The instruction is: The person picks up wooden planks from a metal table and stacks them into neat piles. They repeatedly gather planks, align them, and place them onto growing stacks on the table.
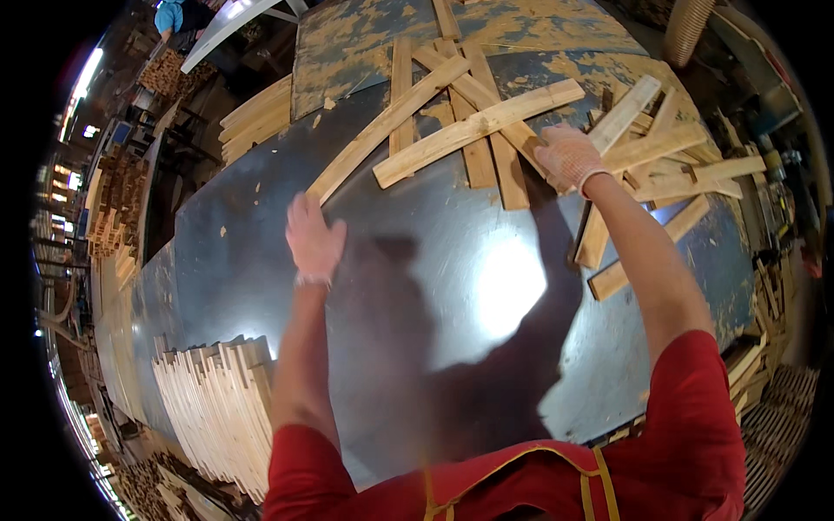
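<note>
My left hand (314, 240), in a pale thin glove, is at the near end of a long wooden slat (382, 130) that slants away to the upper right. Its fingertips touch that end, and the thumb stands apart. My right hand (569, 159), in a similar glove, is closed on the near end of a diagonal slat (519, 135); its fingers partly hide the grip. Across these lies another slat (478, 130). Several more slats are crossed beneath, among them an upright one (509, 174).
A dark, worn metal-topped table (417, 286) spreads below my arms. To the right lies a jumbled pile of slats (656, 156). A neat stack of slats (217, 408) stands at the near left. Far left, a person (171, 17) in blue is near stacked wood (174, 74). A ribbed hose (688, 30) hangs at the back right.
</note>
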A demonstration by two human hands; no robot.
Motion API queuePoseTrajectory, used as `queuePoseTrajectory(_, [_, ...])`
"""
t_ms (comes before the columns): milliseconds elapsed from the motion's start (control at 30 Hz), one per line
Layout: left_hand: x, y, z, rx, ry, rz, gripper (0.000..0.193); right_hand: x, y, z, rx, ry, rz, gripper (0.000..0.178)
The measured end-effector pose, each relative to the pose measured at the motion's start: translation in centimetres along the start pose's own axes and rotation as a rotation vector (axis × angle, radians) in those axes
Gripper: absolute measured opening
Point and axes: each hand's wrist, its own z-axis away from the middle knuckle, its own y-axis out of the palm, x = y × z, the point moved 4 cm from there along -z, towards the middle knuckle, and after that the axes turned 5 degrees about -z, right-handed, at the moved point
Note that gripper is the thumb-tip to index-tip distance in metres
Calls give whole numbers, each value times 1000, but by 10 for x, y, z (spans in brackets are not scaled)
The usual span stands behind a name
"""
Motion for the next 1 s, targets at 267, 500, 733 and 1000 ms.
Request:
queuePoseTrajectory(267, [-4,72,-134,490,-236,567,62,-47,16,-106,146,128,-225,98])
queuePoseTrajectory(500, [-164,110,-120,358,-270,1014,60,72,64,-109,51,66,-417,107])
queuePoseTrajectory(733, [-176,59,55,469,-687,1071,75,85,72,47,245,426,-1696,88])
queuePoseTrajectory(1000, [-74,-13,286,852,-874,2738,56,151,136,256,533,362,-1903,93])
